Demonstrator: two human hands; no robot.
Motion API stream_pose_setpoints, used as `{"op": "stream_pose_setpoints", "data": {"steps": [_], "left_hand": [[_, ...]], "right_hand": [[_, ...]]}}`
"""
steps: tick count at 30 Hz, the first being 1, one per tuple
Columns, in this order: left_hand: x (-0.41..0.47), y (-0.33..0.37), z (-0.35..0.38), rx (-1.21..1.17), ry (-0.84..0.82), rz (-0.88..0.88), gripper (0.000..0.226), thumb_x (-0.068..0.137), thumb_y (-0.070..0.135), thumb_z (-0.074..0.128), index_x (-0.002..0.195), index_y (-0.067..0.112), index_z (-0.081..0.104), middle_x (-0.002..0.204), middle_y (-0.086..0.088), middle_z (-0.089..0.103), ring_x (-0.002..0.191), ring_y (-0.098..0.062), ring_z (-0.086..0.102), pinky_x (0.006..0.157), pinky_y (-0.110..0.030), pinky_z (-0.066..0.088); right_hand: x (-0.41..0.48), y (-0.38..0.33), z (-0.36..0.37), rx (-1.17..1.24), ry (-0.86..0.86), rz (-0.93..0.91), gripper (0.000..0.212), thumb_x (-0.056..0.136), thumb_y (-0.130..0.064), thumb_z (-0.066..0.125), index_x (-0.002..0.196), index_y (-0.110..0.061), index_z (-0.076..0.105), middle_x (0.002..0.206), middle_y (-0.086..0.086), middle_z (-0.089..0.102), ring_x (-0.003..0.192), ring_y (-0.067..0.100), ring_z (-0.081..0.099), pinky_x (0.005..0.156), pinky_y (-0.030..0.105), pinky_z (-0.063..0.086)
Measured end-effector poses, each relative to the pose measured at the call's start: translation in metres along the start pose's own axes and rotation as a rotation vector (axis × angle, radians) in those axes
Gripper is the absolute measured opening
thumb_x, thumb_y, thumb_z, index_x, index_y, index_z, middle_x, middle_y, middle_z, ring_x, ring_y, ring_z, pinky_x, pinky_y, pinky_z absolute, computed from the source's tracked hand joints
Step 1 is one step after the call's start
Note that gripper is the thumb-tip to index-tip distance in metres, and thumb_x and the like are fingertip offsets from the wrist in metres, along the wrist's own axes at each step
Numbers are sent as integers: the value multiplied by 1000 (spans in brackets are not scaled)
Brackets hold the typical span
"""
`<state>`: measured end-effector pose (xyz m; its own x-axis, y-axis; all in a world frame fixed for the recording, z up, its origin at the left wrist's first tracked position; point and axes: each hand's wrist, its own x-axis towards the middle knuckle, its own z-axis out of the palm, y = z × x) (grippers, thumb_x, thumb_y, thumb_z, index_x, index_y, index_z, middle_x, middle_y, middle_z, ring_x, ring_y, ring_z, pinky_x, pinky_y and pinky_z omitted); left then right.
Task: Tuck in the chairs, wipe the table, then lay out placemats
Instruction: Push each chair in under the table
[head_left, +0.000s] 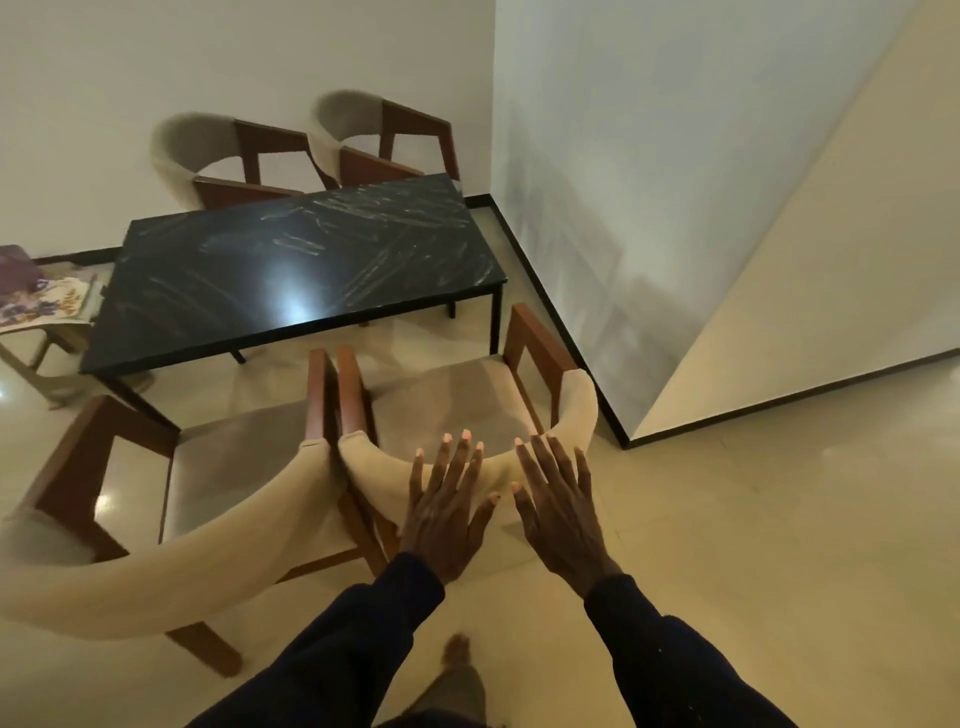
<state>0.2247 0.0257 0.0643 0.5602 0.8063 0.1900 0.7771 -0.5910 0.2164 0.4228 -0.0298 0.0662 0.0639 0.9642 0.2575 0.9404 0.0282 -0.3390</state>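
A black marble-topped table (291, 280) stands in the middle of the view, streaked with pale smears. On its near side are two beige-backed wooden chairs, pulled out from it: the near right chair (467, 405) and the near left chair (218, 467). My left hand (447, 504) and my right hand (558, 499) lie flat with straight, spread fingers against the curved backrest of the near right chair. Two more chairs, the far left one (218, 156) and the far right one (374, 135), stand at the far side against the wall. A folded patterned cloth or placemats (47, 301) lie on a stool at the left.
A white wall corner (623, 291) with a black skirting juts out just right of the near right chair. The stool (52, 338) stands at the table's left end. Tiled floor (779, 519) stretches to the right. My foot (457, 654) shows below my arms.
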Motion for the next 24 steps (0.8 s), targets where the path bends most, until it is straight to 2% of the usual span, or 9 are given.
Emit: {"op": "stream_pose_setpoints", "data": {"steps": [4,7,10,14,17,24], "left_hand": [[64,29,28,-25,-7,-12,71,111,59,24,168,18,23,178,-9,13,165,-28,6,130,-63,11],[114,47,51,-46,-15,-9,70,111,59,26,168,18,25,177,-8,13,165,-27,6,130,-63,8],[155,71,65,-90,-4,-27,67,111,56,29,166,17,31,176,-8,17,165,-27,7,130,-64,10],[215,97,78,-115,3,-2,67,112,56,26,166,17,31,176,-7,18,165,-26,7,131,-62,6],[245,111,84,-130,13,-27,67,112,55,26,168,19,25,176,-6,17,165,-25,6,131,-60,3],[319,125,107,-108,67,-138,67,113,58,16,168,21,24,177,-6,17,165,-22,2,129,-58,3]], "right_hand": [[29,57,-10,-43,9,-2,57,113,-42,40,165,-18,36,173,10,33,162,31,24,131,64,16],[52,103,-18,-88,-32,12,59,114,-46,37,166,-18,34,174,9,29,164,29,17,132,62,10],[71,144,-31,-81,-28,47,58,114,-46,36,165,-18,36,174,10,29,165,28,13,132,61,9],[111,208,-47,-97,-31,74,60,115,-49,31,168,-22,30,177,4,20,166,22,4,133,57,6],[136,243,-51,-70,-44,94,61,115,-51,26,168,-20,29,177,5,22,166,21,7,134,55,9],[221,320,-38,45,-99,-18,63,114,-54,26,167,-21,31,176,2,25,165,19,12,134,53,14]]}}
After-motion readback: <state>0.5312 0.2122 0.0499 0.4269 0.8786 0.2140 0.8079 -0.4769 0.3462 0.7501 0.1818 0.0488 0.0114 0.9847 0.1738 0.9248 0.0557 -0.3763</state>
